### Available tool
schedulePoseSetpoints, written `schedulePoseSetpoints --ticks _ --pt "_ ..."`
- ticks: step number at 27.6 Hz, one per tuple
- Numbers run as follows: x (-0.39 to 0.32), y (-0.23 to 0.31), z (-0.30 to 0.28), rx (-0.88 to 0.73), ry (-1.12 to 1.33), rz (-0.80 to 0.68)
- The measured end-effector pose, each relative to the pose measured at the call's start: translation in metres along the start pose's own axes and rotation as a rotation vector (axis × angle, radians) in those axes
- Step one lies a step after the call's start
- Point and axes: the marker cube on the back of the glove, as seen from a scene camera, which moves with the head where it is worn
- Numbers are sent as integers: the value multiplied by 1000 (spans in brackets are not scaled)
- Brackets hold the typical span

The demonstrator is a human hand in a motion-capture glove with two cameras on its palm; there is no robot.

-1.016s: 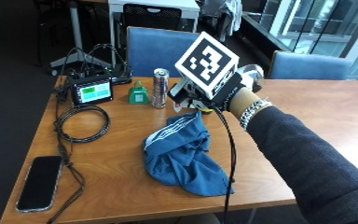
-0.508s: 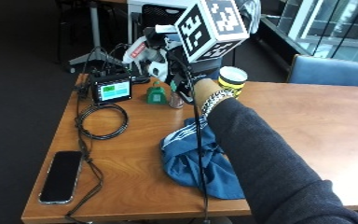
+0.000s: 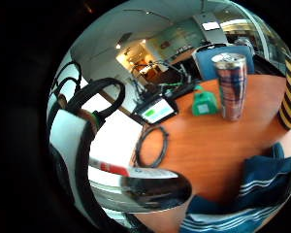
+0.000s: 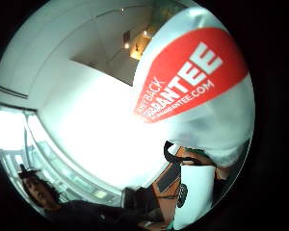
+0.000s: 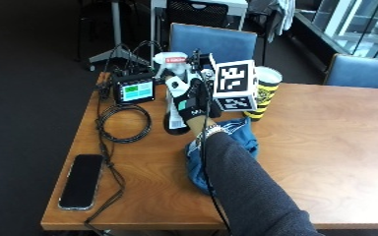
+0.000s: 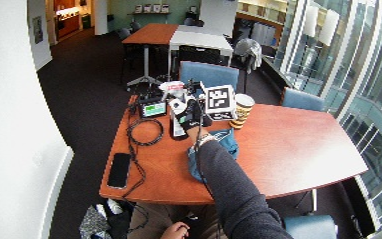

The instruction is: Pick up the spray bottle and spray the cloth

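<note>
hand point(image 5: 190, 102) wrapped round bottle point(image 5: 174, 93) body, bottle upright, base looks just off tabletop point(image 5: 320, 147). nozzle up top, so grip low on body, guessing finger not on trigger yet. cloth point(image 5: 238, 140) bunched at bottle's 5 o'clock, nearer person. cup point(image 5: 265, 92) at 3 o'clock, phone point(image 5: 82, 180) way off at 8.

Office meeting area. Curved wooden table point(image 6: 297, 149) as landmark: blue upholstered chairs point(image 6: 207, 74) at its far side, floor-to-ceiling glazed wall point(image 6: 350, 64) beyond its right end, dark carpet point(image 6: 88, 89) off its left end, more tables point(image 6: 154, 34) behind it.
</note>
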Motion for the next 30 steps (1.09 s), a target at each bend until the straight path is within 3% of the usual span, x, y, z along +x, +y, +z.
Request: schedulePoseSetpoints --ticks 10,20,30 --pt "37 7 -1 62 -35 87" --pt "12 30 -17 171 -40 5" --pt "-23 24 -15 169 -87 -91"
